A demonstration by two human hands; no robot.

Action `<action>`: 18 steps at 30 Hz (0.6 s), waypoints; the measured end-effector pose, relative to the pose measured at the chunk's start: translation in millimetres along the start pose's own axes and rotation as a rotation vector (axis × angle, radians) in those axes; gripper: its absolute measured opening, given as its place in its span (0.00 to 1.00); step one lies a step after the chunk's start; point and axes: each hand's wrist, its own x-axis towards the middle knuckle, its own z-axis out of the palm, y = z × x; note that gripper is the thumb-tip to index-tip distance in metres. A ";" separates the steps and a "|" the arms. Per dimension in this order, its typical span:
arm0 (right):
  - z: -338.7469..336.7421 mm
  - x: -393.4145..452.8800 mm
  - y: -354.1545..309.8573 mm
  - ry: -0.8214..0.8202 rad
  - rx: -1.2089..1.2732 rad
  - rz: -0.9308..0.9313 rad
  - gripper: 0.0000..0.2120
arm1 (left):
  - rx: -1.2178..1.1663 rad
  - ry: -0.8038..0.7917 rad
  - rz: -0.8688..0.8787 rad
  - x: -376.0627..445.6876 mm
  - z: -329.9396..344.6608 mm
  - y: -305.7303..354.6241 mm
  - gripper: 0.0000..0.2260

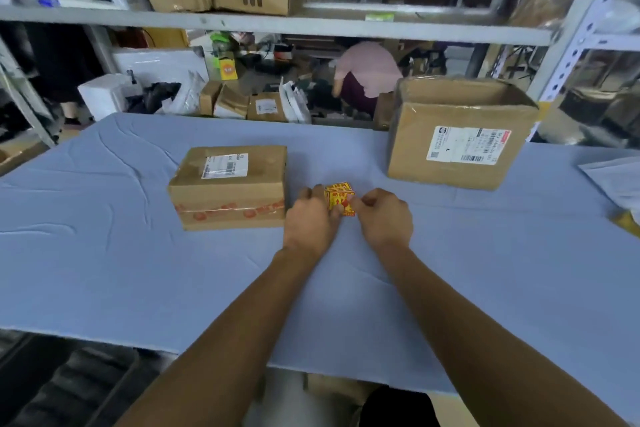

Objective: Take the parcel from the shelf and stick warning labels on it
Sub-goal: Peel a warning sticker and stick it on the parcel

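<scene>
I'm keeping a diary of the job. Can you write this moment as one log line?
step: peeling label | left hand: on warning labels | right hand: pinching labels | small parcel: on table, unlabelled

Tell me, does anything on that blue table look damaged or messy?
Nothing serious. The blue cloth is wrinkled on the left, and the larger box has a crumpled, sagging top. The smaller parcel looks intact; both hands pinch the yellow labels.

A small parcel (228, 185) sits left, a big box (460, 135) right; the blue table (104, 270) between looks bare, maybe.
</scene>
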 end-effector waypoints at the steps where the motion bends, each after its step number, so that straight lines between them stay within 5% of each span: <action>1: 3.4 4.1 -0.6 -0.021 -0.034 -0.008 0.18 | 0.021 0.010 0.001 2.8 3.1 -1.4 0.19; 13: 8.0 11.7 0.4 -0.068 0.009 -0.101 0.08 | -0.170 0.092 0.020 7.1 11.0 -15.4 0.14; 18: -6.5 -6.0 7.0 -0.027 0.319 -0.169 0.06 | -0.372 0.133 0.031 -10.0 1.4 -18.8 0.11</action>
